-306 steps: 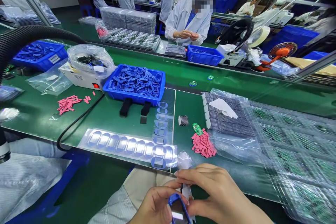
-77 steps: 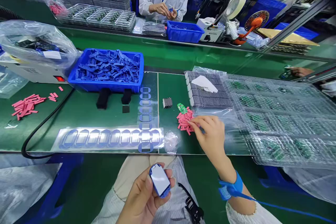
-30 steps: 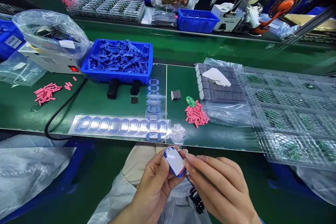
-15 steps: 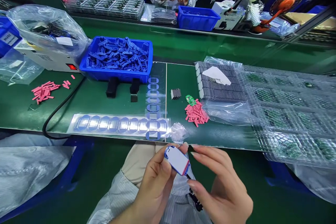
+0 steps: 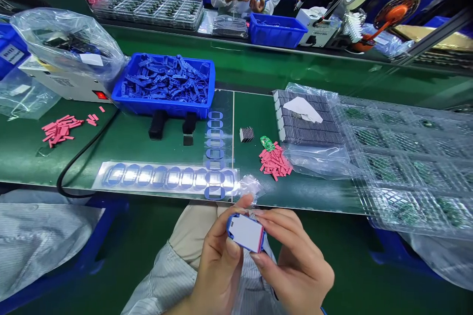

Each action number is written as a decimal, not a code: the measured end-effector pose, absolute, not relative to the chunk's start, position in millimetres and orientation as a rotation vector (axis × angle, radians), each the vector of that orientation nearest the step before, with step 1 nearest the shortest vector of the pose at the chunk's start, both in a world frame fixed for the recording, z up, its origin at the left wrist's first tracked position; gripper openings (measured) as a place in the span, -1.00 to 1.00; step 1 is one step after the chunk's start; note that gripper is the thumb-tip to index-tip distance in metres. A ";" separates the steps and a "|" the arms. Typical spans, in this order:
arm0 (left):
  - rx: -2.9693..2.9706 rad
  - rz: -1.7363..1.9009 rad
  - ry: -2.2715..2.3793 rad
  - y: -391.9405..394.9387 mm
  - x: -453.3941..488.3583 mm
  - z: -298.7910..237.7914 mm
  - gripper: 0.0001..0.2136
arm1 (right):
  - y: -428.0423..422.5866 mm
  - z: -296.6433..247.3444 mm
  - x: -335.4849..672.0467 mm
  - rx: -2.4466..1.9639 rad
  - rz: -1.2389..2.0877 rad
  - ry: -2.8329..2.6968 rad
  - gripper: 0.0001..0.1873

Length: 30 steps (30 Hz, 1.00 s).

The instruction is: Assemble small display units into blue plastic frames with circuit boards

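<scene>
We hold a rounded blue plastic casing [image 5: 230, 221] just in front of the near edge of the green tabletop [image 5: 314, 189], over our lap. Our left hand [image 5: 221, 256] is closed round its left end, thumb on the near corner and fingers behind, while our right hand [image 5: 291, 253] forms a narrow pinch at the right end, index finger above and thumb below. As far as we can judge, this piece is partly put together: a flat white rectangular panel [image 5: 244, 232] sits within the casing, and a thin pinkish-red strip [image 5: 260, 239] runs along its right end. We cannot tell whether that strip is pressed fully down, and the left end shows none. Plenty of loose stock is left: a heap of pinkish-red flat strips [image 5: 276, 162] with a green circuit board [image 5: 267, 143] at its far edge, a blue plastic bin [image 5: 162, 107] full of blue moulded parts [image 5: 166, 78], and a clear film sheet bearing blue oval frames [image 5: 159, 177]. The casing's white face points up toward us; its long axis runs left to right, dipping slightly toward us at the strip end, with the notched end to our left.
</scene>
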<state>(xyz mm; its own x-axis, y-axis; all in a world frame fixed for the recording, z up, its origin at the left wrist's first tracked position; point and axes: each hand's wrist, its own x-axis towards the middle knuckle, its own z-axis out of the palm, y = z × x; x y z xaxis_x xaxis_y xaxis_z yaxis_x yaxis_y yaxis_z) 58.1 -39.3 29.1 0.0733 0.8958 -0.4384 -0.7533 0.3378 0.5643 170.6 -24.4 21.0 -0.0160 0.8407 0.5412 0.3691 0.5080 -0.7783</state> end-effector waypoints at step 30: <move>2.006 1.182 1.082 -45.3 -20.9 9.3 -0.50 | -15.4 22.1 158.8 -0.905 0.484 -2.009 -0.77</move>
<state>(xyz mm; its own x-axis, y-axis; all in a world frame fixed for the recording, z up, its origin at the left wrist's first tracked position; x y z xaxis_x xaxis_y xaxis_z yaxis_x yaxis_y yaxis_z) -20.9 -45.3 9.3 0.2835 0.8555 0.4332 0.3555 -0.5133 0.7811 158.8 -15.4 22.1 -0.3697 0.7495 0.5492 0.4173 0.6620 -0.6226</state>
